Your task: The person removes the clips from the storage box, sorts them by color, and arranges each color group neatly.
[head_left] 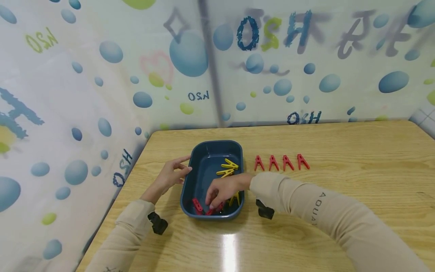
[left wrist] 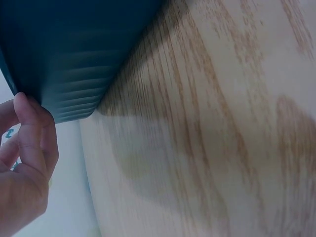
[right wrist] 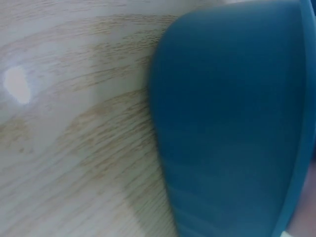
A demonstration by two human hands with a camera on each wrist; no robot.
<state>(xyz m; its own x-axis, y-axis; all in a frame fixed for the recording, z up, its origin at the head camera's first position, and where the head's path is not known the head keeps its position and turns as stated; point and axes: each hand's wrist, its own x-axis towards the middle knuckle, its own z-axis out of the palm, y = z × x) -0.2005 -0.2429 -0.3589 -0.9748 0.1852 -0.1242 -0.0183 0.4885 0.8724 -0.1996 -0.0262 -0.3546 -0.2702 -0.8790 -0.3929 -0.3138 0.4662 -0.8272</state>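
Note:
A dark blue rectangular tub (head_left: 196,153) stands on the wooden table. My left hand (head_left: 172,173) is at its left side, thumb and fingers touching the rim; in the left wrist view, fingertips (left wrist: 22,101) meet the tub's edge. My right hand (head_left: 221,190) reaches over the right rim into the tub, its fingers bent down over red clothespins near the front wall. One red clothespin (head_left: 197,206) lies left of these fingers. Yellow clothespins (head_left: 225,172) lie along the tub's right side, partly hidden by my hand. I cannot tell whether the right fingers pinch a clothespin.
Several red clothespins (head_left: 273,163) stand apart in a row on the table (head_left: 360,162), right of the tub. Behind the table and at its left hangs a white curtain (head_left: 258,102) printed with blue and green drops.

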